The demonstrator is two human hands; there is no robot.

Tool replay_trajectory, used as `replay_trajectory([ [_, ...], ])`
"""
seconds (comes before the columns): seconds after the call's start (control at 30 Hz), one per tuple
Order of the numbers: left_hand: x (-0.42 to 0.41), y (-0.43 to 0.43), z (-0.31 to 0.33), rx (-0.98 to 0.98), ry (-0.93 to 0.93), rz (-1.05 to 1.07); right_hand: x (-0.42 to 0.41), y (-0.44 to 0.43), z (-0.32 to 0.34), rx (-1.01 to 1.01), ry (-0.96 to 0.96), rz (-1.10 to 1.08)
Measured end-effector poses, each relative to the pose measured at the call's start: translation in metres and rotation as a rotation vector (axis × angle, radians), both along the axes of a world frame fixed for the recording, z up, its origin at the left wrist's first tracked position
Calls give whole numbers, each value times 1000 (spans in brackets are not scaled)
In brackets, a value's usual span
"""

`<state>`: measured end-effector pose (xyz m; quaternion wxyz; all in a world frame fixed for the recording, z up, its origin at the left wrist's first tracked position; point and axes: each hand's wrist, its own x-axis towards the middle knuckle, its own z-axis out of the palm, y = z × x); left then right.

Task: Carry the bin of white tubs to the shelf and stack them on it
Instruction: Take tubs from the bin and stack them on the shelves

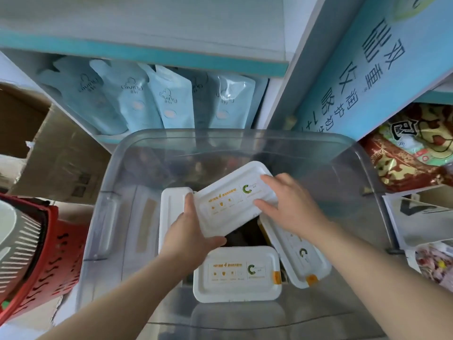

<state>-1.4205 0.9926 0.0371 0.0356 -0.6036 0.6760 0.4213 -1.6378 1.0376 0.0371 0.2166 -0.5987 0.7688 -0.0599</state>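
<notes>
Clear bin (115,168) at shelf (147,54), mid-frame. Left hand (188,231) and right hand (286,207) grip one tilted white tub (232,200); three tubs remain unstacked.

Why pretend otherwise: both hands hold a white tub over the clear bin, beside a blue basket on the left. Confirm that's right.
Not quite. The head view shows the basket is red, not blue. The left hand and right hand do hold a white tub over the clear bin.

Held tub (232,197) hides bin (235,137) contents beneath; tub label print too small to read; red basket (41,253) cut off at left edge.
</notes>
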Motion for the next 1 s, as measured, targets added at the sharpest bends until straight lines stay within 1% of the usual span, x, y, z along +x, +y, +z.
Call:
replay_trajectory([
  [0.1,16,0,42,-76,75,-1,6,10,41,-71,-21,-1],
  [0.2,34,2,90,-200,168,-50,16,20,85,-179,-39,9],
  [0.3,51,-2,140,-278,259,-51,29,25,125,-280,-121,-8],
  [0.43,72,-21,202,-391,367,-46,47,20,171,-470,-240,-33],
  [0.53,77,-44,239,-483,446,-56,59,4,197,-616,-257,-24],
  [0.63,72,-78,257,-544,453,-85,67,-19,215,-730,-233,-60],
  [0.73,60,-116,263,-562,453,-111,69,-47,225,-794,-163,-128],
  [0.9,30,-176,265,-561,517,-124,66,-94,222,-851,-112,-254],
  [1.0,14,-206,254,-550,526,-113,65,-118,217,-828,-71,-300],
])
